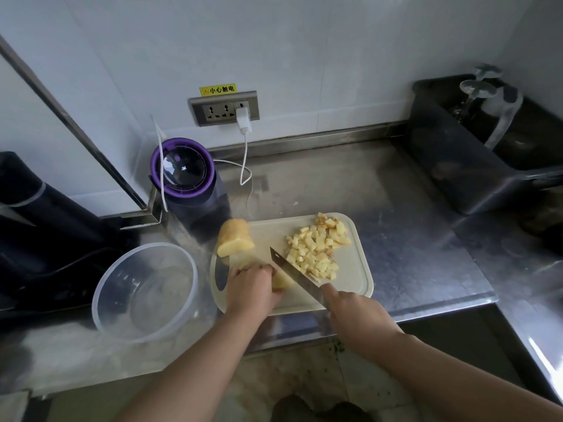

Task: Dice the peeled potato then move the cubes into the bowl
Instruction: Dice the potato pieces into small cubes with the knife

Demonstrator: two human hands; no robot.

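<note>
While the left hand [253,287] pins a potato piece [281,283] to the cutting board [356,269] with curled fingers, the right hand [355,312] grasps the handle of the knife [292,269], whose blade lies just beside the left fingertips. Good practice, as a judgement: tuck the fingertips back, let the knuckles guide the blade, and space the cuts to match the existing dice. Diced cubes [320,248] are heaped beyond the right hand, on the blade's far side. An uncut half [234,242] waits beyond the left hand, at the board's corner. Outside the left hand, on the counter [411,239], stands the clear bowl [146,290], with no cubes visible in it.
</note>
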